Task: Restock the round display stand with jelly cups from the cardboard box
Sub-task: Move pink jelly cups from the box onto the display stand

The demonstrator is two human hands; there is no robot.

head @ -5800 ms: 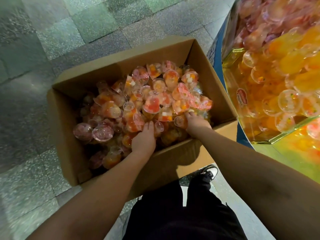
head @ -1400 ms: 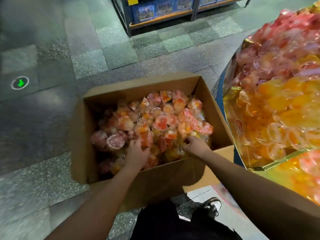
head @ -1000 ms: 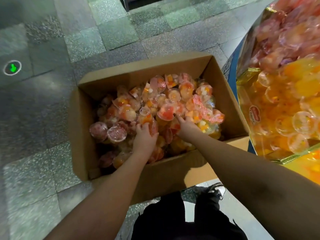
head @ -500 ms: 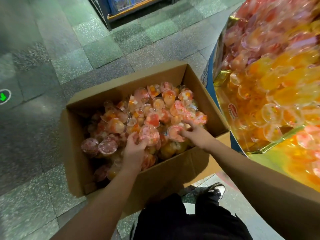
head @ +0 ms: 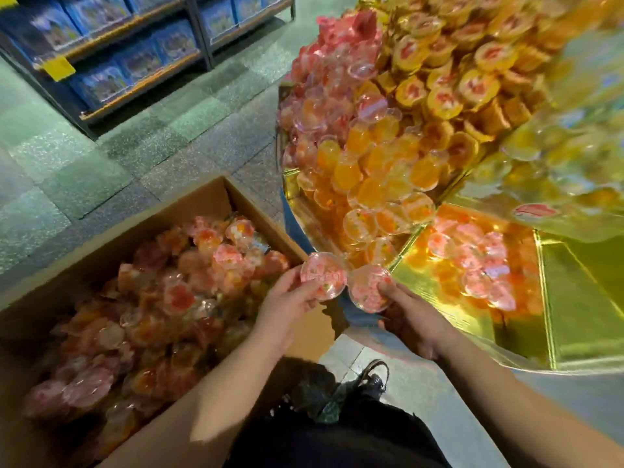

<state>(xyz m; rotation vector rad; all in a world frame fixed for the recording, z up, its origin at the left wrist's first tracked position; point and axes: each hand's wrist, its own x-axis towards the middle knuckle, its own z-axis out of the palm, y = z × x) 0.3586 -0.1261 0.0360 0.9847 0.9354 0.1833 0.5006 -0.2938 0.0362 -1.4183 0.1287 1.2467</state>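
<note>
writing: a red logo [head: 536, 210] on the stand [head: 574, 298] is being seen, unreadable | left hand [head: 290, 304]: a pink jelly cup [head: 323, 275] is being pinched above the box [head: 202, 201] edge | right hand [head: 410, 319]: a second cup [head: 368, 288] is being gripped beside the stand

A shop: stocked shelves [head: 111, 59] and a heaped round display stand [head: 456, 184]

Single head view; looks steeply down, close above hands [head: 347, 312].
</note>
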